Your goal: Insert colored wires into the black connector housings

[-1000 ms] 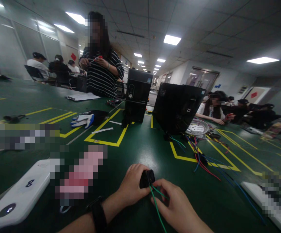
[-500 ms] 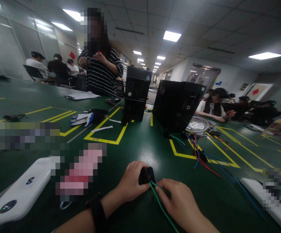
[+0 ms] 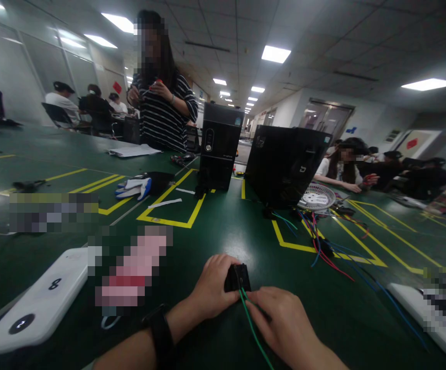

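Note:
A small black block (image 3: 243, 278), perhaps a connector or terminal block, is gripped between the thumb and fingers of my left hand (image 3: 215, 285). Green wires (image 3: 254, 330) run from its near side down toward the bottom edge of the view. Close to the block, my right hand (image 3: 280, 313) pinches a green wire between thumb and forefinger. Where the wire meets the block is too small to make out. A black watch band (image 3: 160, 334) circles my left wrist.
Two black computer cases (image 3: 220, 149) stand ahead. Loose coloured wires (image 3: 319, 241) and a grey basket (image 3: 316, 198) lie to the right. On the left are a white device (image 3: 39, 303), a blurred pink item (image 3: 138, 267) and gloves (image 3: 134, 188). A person in stripes (image 3: 164, 115) stands across the table.
The view has shifted slightly. My right fingers have drawn the green wires closer together at the block; my left hand keeps its hold.

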Motion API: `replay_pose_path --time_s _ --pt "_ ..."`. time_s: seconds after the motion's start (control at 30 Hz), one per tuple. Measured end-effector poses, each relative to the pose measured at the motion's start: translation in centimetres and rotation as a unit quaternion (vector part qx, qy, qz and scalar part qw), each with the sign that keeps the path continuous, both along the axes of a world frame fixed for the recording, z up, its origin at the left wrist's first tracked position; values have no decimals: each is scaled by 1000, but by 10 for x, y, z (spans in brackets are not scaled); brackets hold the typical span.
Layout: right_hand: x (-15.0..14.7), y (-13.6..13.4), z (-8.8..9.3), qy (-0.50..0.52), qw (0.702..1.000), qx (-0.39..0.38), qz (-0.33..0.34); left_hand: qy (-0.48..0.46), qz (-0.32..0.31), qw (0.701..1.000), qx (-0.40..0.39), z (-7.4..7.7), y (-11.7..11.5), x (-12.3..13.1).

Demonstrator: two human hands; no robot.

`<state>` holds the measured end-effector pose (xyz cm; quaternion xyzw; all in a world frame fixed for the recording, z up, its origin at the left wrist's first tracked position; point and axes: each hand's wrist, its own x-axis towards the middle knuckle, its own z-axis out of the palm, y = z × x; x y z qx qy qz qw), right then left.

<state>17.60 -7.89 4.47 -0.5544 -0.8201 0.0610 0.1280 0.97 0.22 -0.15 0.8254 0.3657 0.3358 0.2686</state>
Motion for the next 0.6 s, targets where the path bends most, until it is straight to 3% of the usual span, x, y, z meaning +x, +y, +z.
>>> replay_pose_path --time_s 0.17,0.33,0.47,0.6 --pt "3 0 7 -62 997 0 40 -4 -5 1000 6 -1 0 -1" --pt "13 3 15 -57 998 5 -1 0 -10 1000 14 -2 0 -2" --pt "12 4 9 -24 999 34 -17 5 -6 1000 17 -1 -1 -1" --pt "7 3 3 -22 997 67 19 3 -3 1000 15 0 -1 -1"
